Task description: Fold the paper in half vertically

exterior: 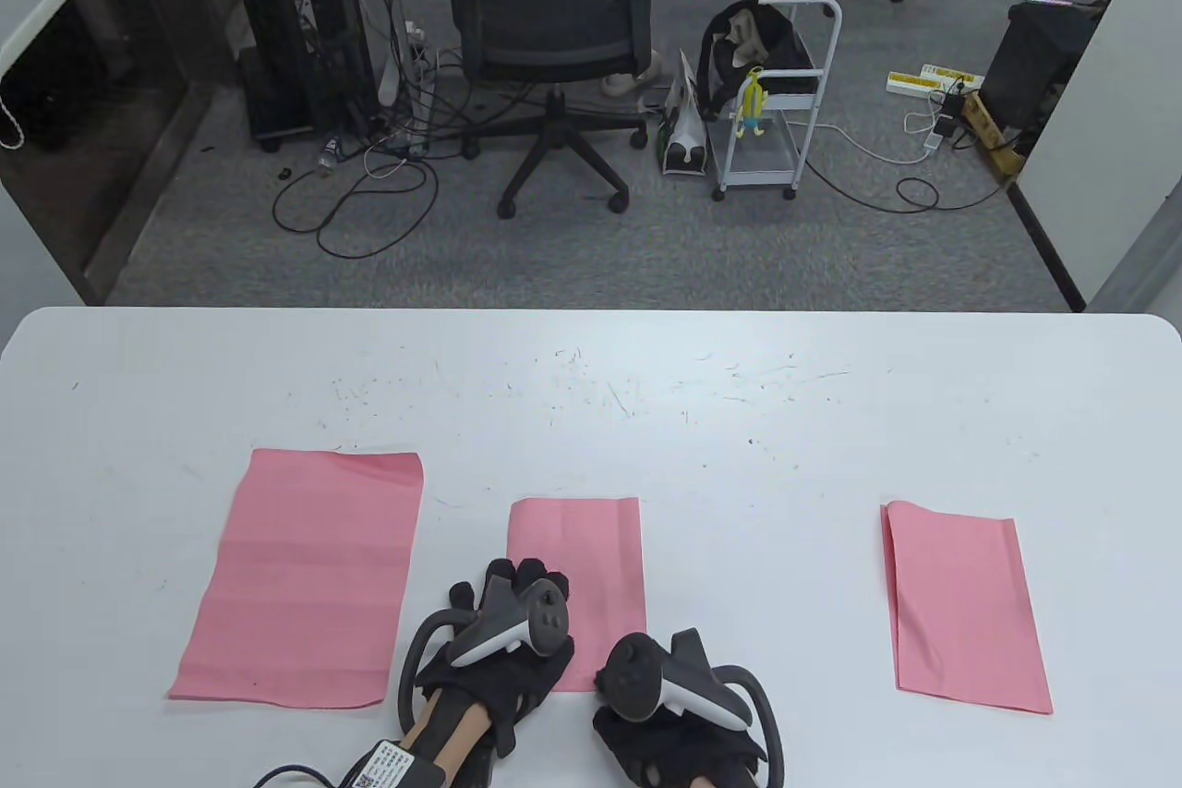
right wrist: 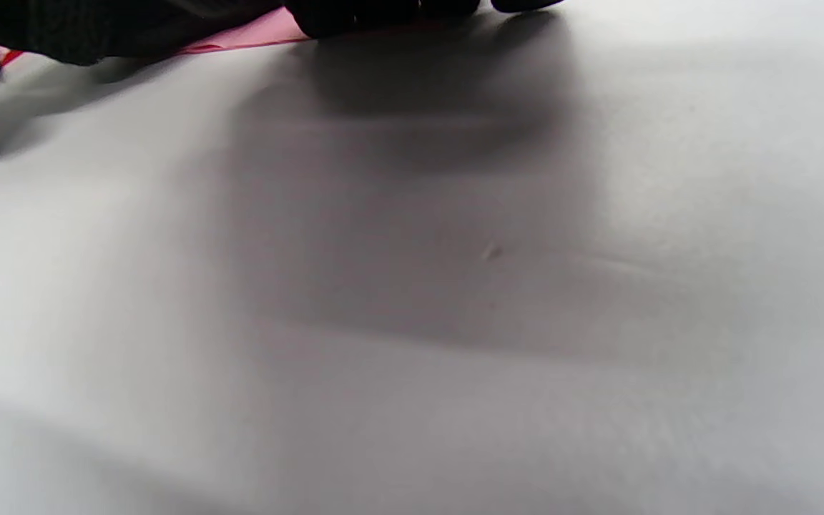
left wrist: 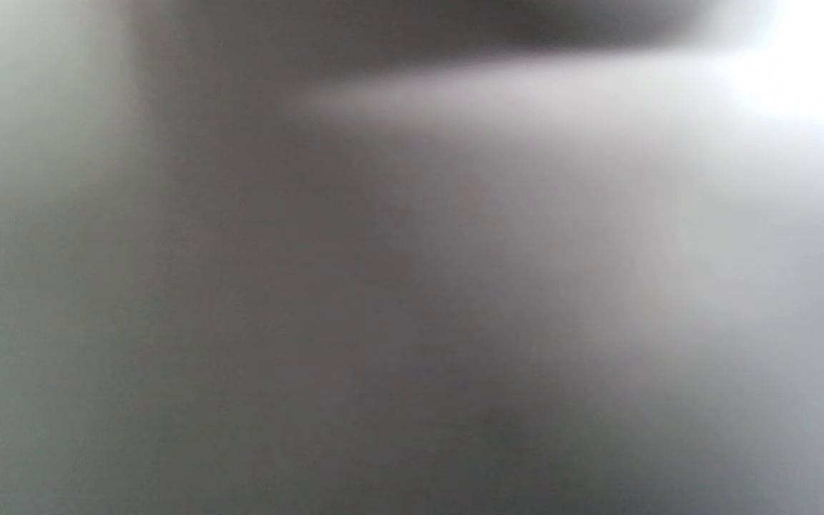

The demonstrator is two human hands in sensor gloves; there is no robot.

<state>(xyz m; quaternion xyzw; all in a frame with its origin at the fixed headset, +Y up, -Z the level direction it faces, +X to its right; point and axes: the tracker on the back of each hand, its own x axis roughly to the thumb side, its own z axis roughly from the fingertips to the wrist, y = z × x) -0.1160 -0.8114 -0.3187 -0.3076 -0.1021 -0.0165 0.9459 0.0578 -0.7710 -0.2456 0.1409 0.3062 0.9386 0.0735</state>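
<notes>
A narrow pink paper (exterior: pixel 591 548), folded to half width, lies at the table's near middle. My left hand (exterior: pixel 512 589) rests flat on its lower left part, fingers spread towards the far side. My right hand (exterior: pixel 637 686) sits at the paper's lower right corner, its fingers hidden under the tracker in the table view. In the right wrist view the gloved fingers (right wrist: pixel 355 11) touch down at the pink paper's edge (right wrist: pixel 254 32). The left wrist view is a grey blur.
A wider, unfolded pink sheet (exterior: pixel 305 575) lies to the left. Another folded pink sheet (exterior: pixel 965 603) lies to the right. The white table (exterior: pixel 591 391) has scuff marks across its middle. An office chair and a cart stand beyond its far edge.
</notes>
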